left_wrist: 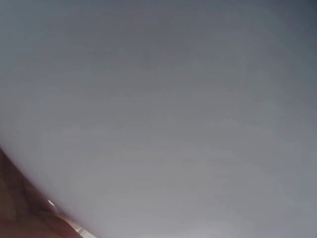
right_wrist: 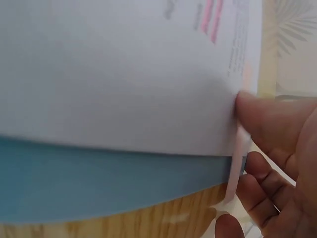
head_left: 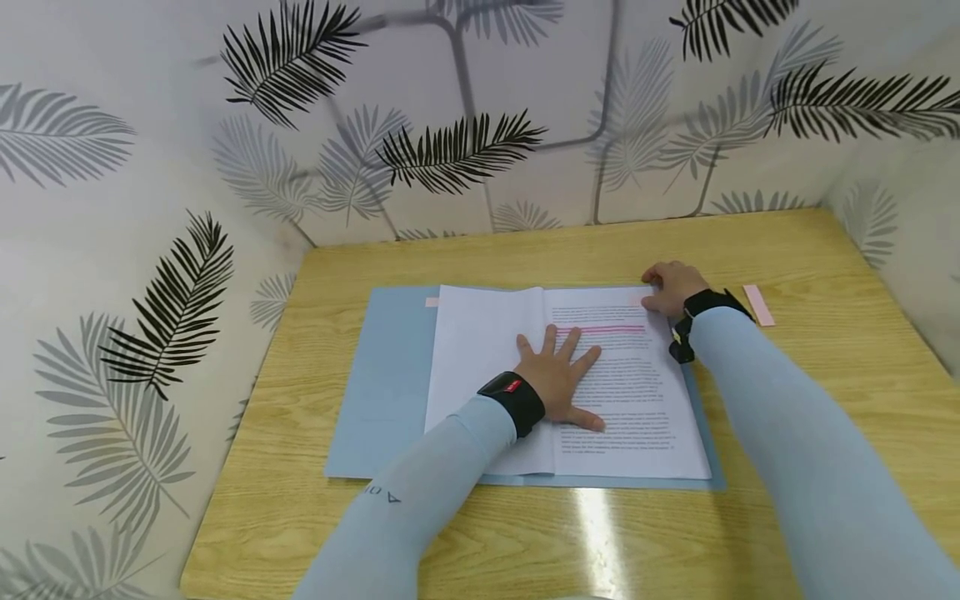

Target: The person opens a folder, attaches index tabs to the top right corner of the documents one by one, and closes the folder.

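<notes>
An open stack of white printed pages (head_left: 622, 387) lies on a blue folder (head_left: 386, 375), with two pink highlighted lines (head_left: 607, 330) near the top of the right page. My left hand (head_left: 553, 379) rests flat across the fold and right page, fingers spread. White paper fills most of the left wrist view, with a bit of the hand at lower left. At the right page's upper right corner, my right hand (head_left: 672, 287) pinches a pale pink sticky tab (right_wrist: 238, 148) at the paper edge. Its thumb presses on top, and the curled fingers sit beyond the edge.
Another pink strip (head_left: 759, 305) lies on the wooden table (head_left: 825, 375) right of the folder. A small pink tab (head_left: 431, 302) shows at the left page's top edge. Leaf-patterned sheeting (head_left: 525, 192) borders the table at the back and sides.
</notes>
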Demonstrator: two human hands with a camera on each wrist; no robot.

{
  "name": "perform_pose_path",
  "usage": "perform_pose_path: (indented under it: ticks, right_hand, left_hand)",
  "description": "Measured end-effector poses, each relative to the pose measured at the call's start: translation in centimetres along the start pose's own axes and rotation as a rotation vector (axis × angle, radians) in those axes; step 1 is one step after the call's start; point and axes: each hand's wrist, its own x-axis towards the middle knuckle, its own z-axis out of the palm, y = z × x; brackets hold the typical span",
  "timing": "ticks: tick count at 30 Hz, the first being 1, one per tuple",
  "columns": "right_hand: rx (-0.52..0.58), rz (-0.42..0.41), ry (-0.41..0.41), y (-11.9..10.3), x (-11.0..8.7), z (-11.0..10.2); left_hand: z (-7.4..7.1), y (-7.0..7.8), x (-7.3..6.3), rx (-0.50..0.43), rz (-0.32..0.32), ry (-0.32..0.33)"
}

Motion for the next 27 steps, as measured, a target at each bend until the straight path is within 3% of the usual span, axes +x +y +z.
perform_pose_path:
  ticks: [5,10,21,27]
  right_hand:
    - [0.060,0.005,-0.042,0.1,-0.4,-0.4]
    - [0.053,0.006,-0.070,-0.2,-0.5,-0.7]
    - [-0.178,0.076,-0.006,-2.8,-1.2,-0.6]
    - [-0.092,0.084,0.013,-2.3,-0.7,-0.4]
  left_hand:
    - [-0.2,0.0,-0.3,-0.001,0.010,0.012]
    - [-0.2,0.0,-0.3,0.001,0.010,0.017]
    - [-0.1,0.1,-0.2,-0.007,0.009,0.009]
    - [-0.1,0.0,-0.3,0.005,0.010,0.017]
